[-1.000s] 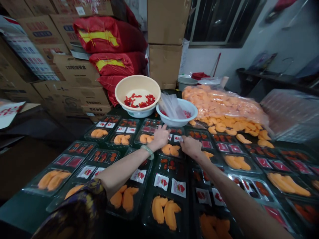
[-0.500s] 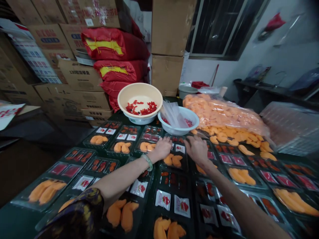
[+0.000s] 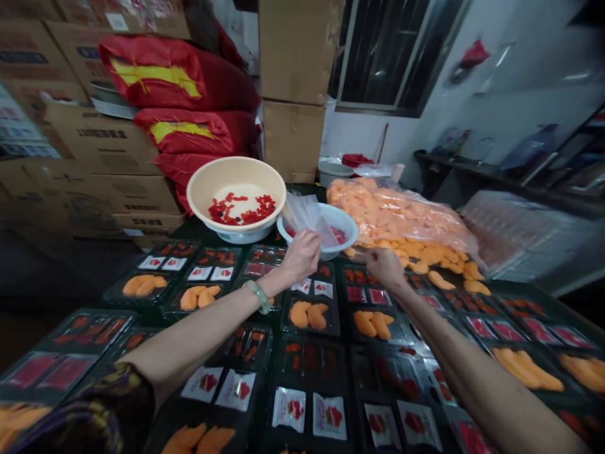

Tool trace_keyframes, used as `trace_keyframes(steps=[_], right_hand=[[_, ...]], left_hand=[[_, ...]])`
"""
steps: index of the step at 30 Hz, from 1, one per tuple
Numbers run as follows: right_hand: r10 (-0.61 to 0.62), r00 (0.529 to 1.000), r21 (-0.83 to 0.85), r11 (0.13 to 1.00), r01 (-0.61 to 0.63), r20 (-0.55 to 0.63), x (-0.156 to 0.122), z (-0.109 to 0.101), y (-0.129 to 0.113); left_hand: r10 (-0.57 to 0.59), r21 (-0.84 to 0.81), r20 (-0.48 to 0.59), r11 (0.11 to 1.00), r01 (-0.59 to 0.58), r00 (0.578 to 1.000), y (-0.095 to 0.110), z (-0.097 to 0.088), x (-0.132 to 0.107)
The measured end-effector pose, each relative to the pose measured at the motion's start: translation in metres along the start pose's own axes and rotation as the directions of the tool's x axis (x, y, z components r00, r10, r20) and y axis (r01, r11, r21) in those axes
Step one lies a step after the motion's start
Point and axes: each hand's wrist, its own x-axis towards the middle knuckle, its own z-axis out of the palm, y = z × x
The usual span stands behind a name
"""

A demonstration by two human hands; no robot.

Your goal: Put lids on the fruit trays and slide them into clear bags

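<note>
My left hand (image 3: 302,257) is closed at the near rim of a pale blue bowl (image 3: 350,238), in front of clear plastic pieces (image 3: 309,217) lying in it. What its fingers hold, if anything, is hidden. My right hand (image 3: 386,267) is closed too, just right of the bowl and by the loose orange pieces (image 3: 428,255). Something thin and see-through shows at its fingertips, too blurred to name. Below the hands lies a black tray (image 3: 333,321) with orange pieces, two white sachets and small red pieces. Another filled tray (image 3: 394,328) sits under my right wrist.
Rows of similar trays (image 3: 278,364) cover the dark green table. A cream basin (image 3: 196,189) with red pieces stands behind at left. A big clear bag of orange pieces (image 3: 382,202) and stacked clear plastic trays (image 3: 505,236) are at right. Cartons (image 3: 293,57) and red sacks (image 3: 222,75) rise behind.
My view has turned right, so things sit further left. My left hand has moved up to the bowl's near rim. The right hand has gone from spread fingers to closed.
</note>
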Motion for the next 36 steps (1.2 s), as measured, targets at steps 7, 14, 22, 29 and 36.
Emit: trace_keyframes(steps=[7, 14, 22, 29, 36], right_hand=[[-0.005, 0.999, -0.017, 1.0, 0.005, 0.035, -0.035, -0.023, 0.073], [0.014, 0.993, 0.001, 1.0, -0.014, -0.12, -0.091, -0.045, 0.144], [0.081, 0.976, -0.124, 0.986, -0.107, -0.203, -0.093, -0.085, 0.204], [0.151, 0.935, -0.272, 0.931, -0.244, -0.32, -0.007, -0.131, 0.256], [0.177, 0.951, -0.433, 0.858, -0.275, -0.253, 0.108, -0.172, 0.278]], left_hand=[[0.023, -0.098, 0.061, 0.995, -0.017, 0.998, 0.025, 0.036, 0.043], [0.138, -0.195, 0.161, 0.975, -0.105, 0.977, 0.047, 0.057, 0.043], [0.403, -0.282, 0.304, 0.904, -0.323, 0.863, 0.156, 0.09, 0.073], [0.471, -0.356, 0.341, 0.865, -0.352, 0.814, 0.198, 0.106, 0.062], [0.464, -0.495, 0.242, 0.815, -0.303, 0.852, 0.182, 0.11, 0.065]])
